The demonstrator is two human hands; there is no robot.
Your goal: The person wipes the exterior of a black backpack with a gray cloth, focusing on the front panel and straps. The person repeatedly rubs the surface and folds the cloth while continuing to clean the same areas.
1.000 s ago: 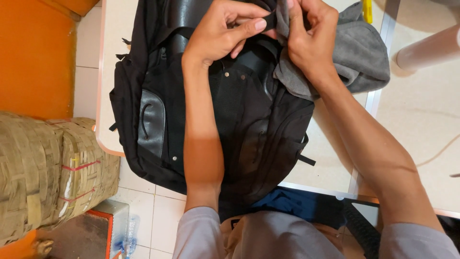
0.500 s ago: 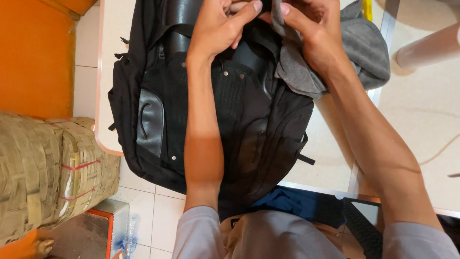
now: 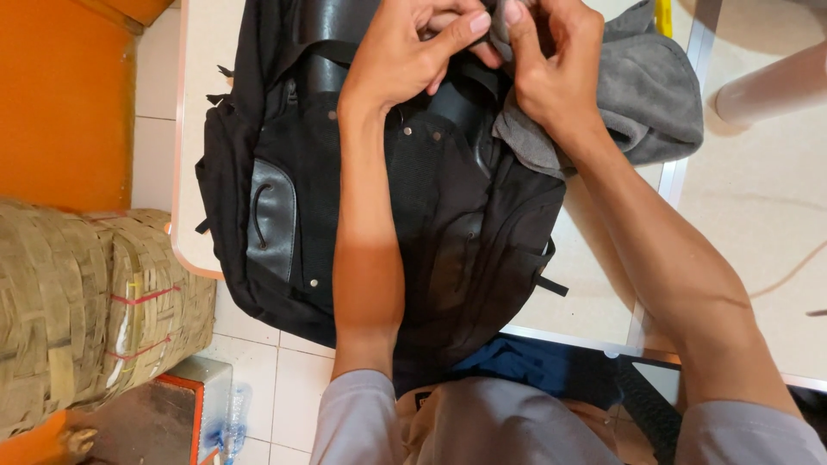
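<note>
From my head camera, the black backpack lies flat on the pale table, its lower end hanging over the near edge toward my lap. To its left the table's rounded corner gives way to tiled floor and woven baskets; bare tabletop lies to the right. My left hand and right hand meet at the bag's top, fingers pinched narrow on the grey cloth and a black strap. Since a second ago my hands have shifted slightly up the frame, thumbs closer together. The backpack looks matte, with leather-like patches and small rivets.
</note>
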